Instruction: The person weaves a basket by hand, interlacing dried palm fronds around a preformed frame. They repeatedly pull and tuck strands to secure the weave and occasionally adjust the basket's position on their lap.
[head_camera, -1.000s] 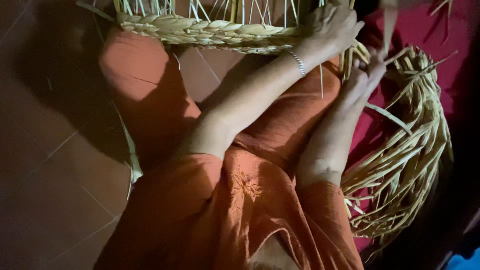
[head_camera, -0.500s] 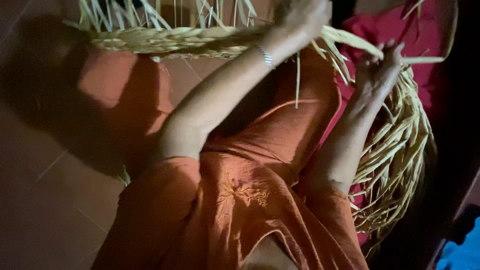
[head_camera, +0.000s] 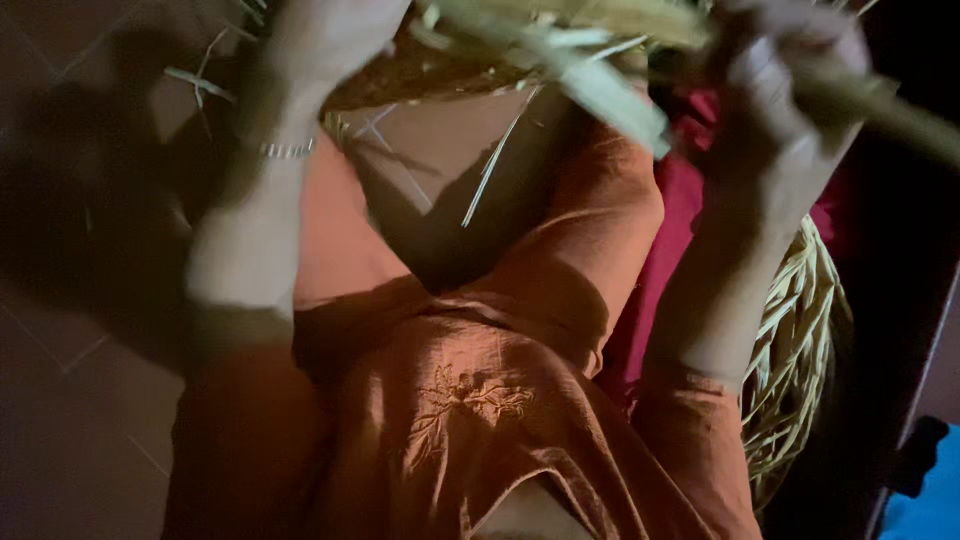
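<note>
I sit on the floor in orange clothes, both arms raised, and the picture is blurred by motion. My left hand (head_camera: 335, 40), with a thin bracelet at the wrist, grips the edge of a half-woven straw piece (head_camera: 450, 75) at the top of the head view. My right hand (head_camera: 790, 95) is closed around pale straw strands (head_camera: 610, 95) that run across the top between both hands and stick out past it to the right. One loose strand (head_camera: 492, 170) hangs down from the woven piece over my lap.
A coil of loose straw (head_camera: 800, 340) lies by my right hip on a red cloth (head_camera: 670, 230). Brown floor tiles (head_camera: 70, 420) spread to the left. A blue object (head_camera: 925, 500) shows at the bottom right corner.
Both hands have lifted and moved apart, and the woven piece has risen to the top edge. The view has tilted down, so more of my lap shows.
</note>
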